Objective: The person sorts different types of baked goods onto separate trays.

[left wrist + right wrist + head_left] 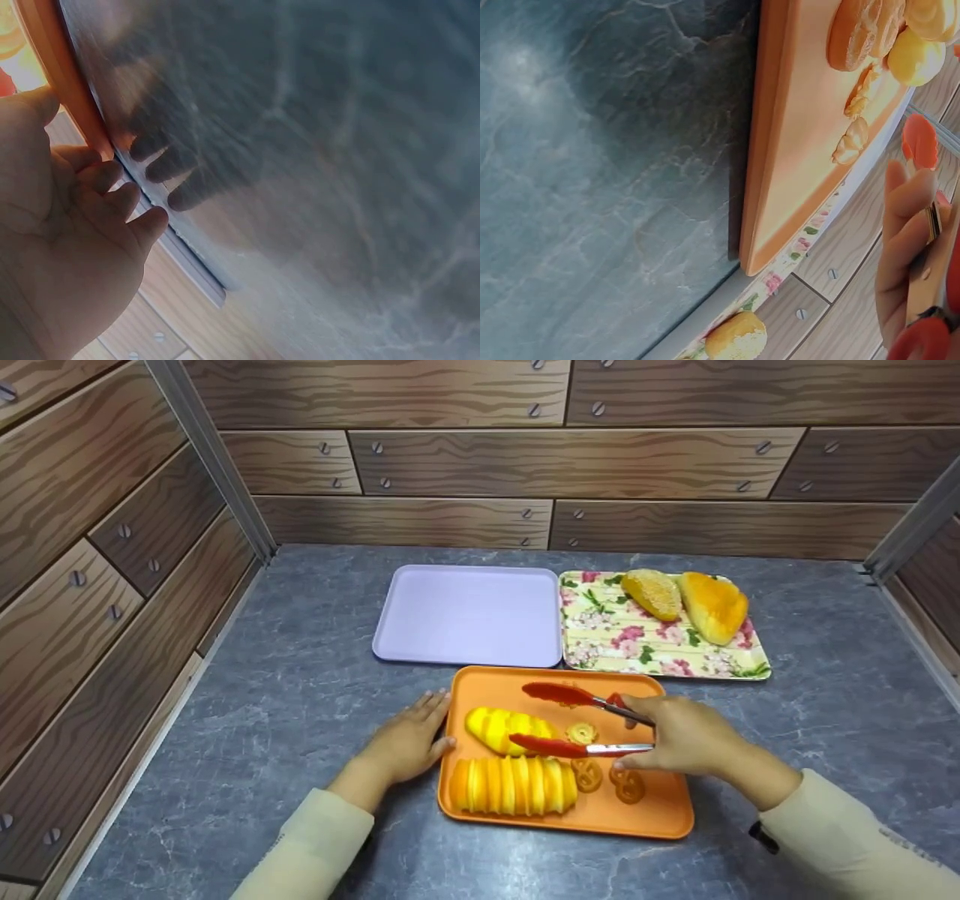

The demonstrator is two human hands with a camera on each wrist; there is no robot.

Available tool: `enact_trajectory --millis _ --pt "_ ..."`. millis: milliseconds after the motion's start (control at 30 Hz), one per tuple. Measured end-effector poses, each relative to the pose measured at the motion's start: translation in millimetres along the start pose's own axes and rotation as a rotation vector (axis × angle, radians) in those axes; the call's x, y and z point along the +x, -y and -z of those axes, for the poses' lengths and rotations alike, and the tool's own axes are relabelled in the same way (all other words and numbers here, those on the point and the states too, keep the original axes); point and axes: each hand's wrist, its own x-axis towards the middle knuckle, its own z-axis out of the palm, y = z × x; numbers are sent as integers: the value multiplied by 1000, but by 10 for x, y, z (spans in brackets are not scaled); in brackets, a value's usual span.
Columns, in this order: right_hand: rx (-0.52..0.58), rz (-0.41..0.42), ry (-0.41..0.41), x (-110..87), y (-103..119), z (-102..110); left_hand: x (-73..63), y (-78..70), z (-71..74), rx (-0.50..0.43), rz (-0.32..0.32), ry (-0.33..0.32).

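My right hand (682, 735) grips a pair of tongs (559, 746) with red tips, their two arms spread wide above the orange tray (637, 821). Below the lower tip lies a yellow braided bread roll (491, 727). Nearer me is a longer loaf with sliced-looking ridges (514, 786). A small round cookie (581, 733) and two brown pretzel-shaped pieces (628, 785) lie to the right of the breads. Nothing is between the tong tips. At the tray's left rim, my left hand (405, 742) rests with fingers extended, the fingertips right at the edge.
Behind the orange tray stand a bare lilac tray (469, 615) and, to its right, a floral tray (600, 649). The floral one bears a seeded bun (652, 594) and a golden triangular bread (714, 607). Wood-patterned panels (457, 461) enclose the grey marbled table (300, 660).
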Motion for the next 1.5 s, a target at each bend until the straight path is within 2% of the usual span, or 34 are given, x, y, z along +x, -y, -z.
enact_trajectory --millis 433,700,867,1133,1500 --pt "-20 21 104 102 55 107 -1 3 8 -4 -6 8" --pt "-87 54 165 202 158 261 -5 9 19 5 -5 15" --pt "-118 34 198 238 192 291 -8 2 26 0 1 27" --pt "-127 43 180 274 183 276 3 8 5 -6 2 16" --pt "-101 3 124 209 158 199 -2 7 4 -6 10 14"
